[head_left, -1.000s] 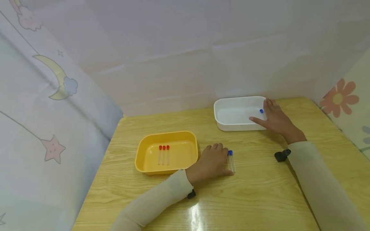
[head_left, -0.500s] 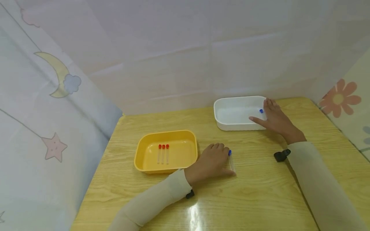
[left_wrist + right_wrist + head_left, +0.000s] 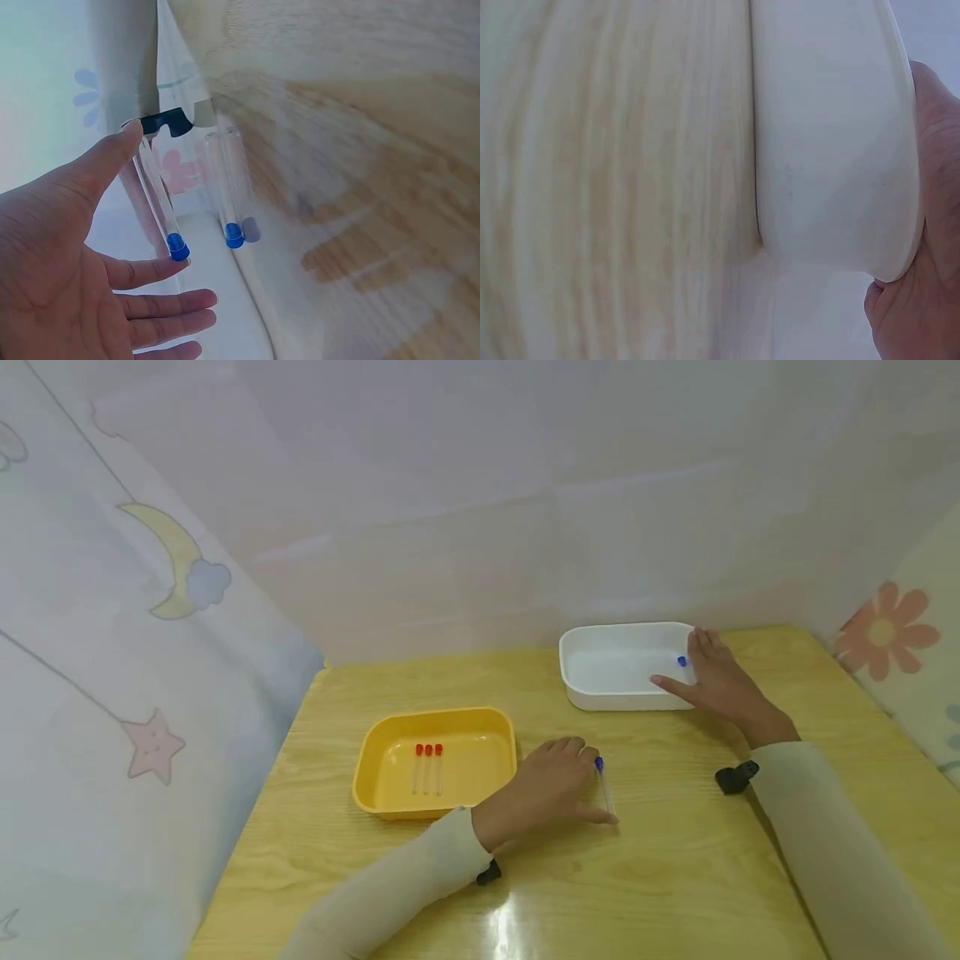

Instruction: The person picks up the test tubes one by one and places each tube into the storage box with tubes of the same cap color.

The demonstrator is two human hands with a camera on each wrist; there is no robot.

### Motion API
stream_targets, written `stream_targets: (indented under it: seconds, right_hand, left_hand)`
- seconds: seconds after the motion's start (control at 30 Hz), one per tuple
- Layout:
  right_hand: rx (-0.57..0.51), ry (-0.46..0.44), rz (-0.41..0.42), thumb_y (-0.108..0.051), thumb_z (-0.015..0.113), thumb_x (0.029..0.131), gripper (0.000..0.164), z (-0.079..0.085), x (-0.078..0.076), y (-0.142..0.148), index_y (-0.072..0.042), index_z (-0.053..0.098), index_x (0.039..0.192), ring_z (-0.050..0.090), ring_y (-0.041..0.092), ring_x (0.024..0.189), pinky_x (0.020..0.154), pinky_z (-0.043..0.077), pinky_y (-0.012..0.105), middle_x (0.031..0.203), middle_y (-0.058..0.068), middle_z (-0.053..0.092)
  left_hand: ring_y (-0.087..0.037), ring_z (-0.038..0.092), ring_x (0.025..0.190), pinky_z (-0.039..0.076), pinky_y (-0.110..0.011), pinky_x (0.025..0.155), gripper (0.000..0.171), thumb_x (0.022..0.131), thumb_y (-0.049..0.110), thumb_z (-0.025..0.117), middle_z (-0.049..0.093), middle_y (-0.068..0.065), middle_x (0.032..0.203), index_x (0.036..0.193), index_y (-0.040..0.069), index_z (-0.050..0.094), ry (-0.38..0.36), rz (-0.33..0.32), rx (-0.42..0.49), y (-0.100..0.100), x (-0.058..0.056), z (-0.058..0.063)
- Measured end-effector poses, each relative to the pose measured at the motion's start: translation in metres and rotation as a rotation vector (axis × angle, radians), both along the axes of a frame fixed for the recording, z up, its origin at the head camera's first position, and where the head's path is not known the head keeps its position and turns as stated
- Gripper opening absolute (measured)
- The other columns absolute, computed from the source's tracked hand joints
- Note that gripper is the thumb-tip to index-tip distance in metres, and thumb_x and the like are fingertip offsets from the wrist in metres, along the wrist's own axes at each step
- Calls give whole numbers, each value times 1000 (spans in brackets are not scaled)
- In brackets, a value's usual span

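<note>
Left hand [image 3: 543, 785]: is pinching a slim clear tube with a blue cap [image 3: 158, 198] lengthwise, thumb at the bottom end, index fingertip at the capped end; the other fingers are extending loosely. Just beside it, a second clear, blue-capped tube [image 3: 225, 189] is showing in the left wrist view, a fainter double alongside.

Right hand [image 3: 723, 681]: is resting, fingers extended, against the right end of a white, rectangular, plastic-looking tray [image 3: 622, 702], its thumb reaching over the near rim. Just beside those fingers, inside, a small blue cap [image 3: 682, 661] is showing; whatever is attached is too indistinct to tell.

Left of the left hand, a yellow, rectangular, plastic-looking tray [image 3: 480, 770] is standing, three clear tubes with red caps [image 3: 427, 774] lying inside side by side, caps pointing away from the person. A yellowish wood-grain surface [image 3: 660, 860] is carrying both trays. Beyond the hands, a pale printed backdrop [image 3: 450, 527] is rising.
</note>
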State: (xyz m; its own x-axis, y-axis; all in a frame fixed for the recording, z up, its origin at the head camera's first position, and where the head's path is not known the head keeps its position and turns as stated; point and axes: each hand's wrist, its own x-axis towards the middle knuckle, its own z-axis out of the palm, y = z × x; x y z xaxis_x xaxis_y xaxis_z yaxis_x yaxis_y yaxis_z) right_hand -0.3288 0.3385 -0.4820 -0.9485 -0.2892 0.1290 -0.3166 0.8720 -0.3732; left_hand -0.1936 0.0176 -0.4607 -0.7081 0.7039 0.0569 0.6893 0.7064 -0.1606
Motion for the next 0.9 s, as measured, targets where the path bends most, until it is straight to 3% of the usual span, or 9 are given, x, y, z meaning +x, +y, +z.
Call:
stream_targets:
  seconds: [0.27, 0.57, 0.9]
  right_hand:
    - [3, 12, 10, -62, 50, 99, 109, 0, 1, 8, 13, -7, 154, -23, 37, 150, 120, -9, 57, 163, 25, -19]
    - [-15, -8, -9, -63, 51, 99, 111, 2, 4, 15, 12, -10, 154, -24, 37, 150, 119, -7, 61, 163, 25, -21]
    - [-10, -17, -22, -63, 50, 99, 111, -1, 0, 21, 10, -12, 154, -21, 41, 150, 119, -8, 60, 163, 22, -24]
  left_hand:
    - [-15, 59, 113, 47, -29, 103, 87, 82, 85, 54, 59, 0, 123, 130, 13, 60, 12, -14, 28, 1, 3, 11]
    - [-14, 58, 110, 46, -30, 105, 89, 83, 82, 55, 59, 0, 119, 134, 10, 59, -5, -54, 69, 6, 2, 27]
    - [-17, 56, 123, 45, -30, 107, 95, 83, 83, 54, 58, -4, 133, 142, 9, 54, -4, -46, 48, 11, -4, 40]
